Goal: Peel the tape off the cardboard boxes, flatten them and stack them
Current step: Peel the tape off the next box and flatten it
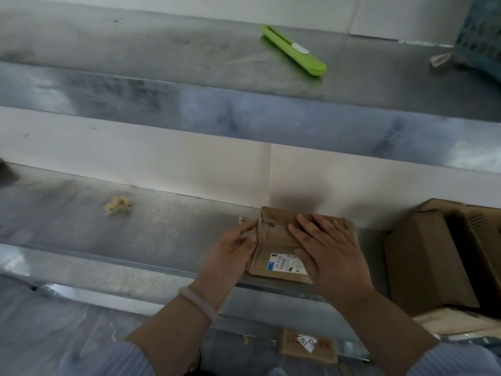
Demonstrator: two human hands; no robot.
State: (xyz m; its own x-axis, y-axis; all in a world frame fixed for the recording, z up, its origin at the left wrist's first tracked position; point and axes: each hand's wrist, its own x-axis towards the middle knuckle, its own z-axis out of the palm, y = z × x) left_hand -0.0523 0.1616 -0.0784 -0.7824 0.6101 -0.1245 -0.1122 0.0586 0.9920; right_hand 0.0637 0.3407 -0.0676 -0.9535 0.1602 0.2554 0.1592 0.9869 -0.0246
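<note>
A small flattened cardboard box with a white shipping label lies on the lower steel shelf, close to its front edge. My right hand presses flat on top of it, fingers spread and pointing left. My left hand holds the box's left edge, with thumb and fingers pinching the cardboard there. A crumpled ball of peeled tape lies on the shelf to the left.
Larger cardboard boxes stand at the right on the same shelf. A green box cutter lies on the upper steel shelf, with a blue basket at its far right. Another labelled box sits below.
</note>
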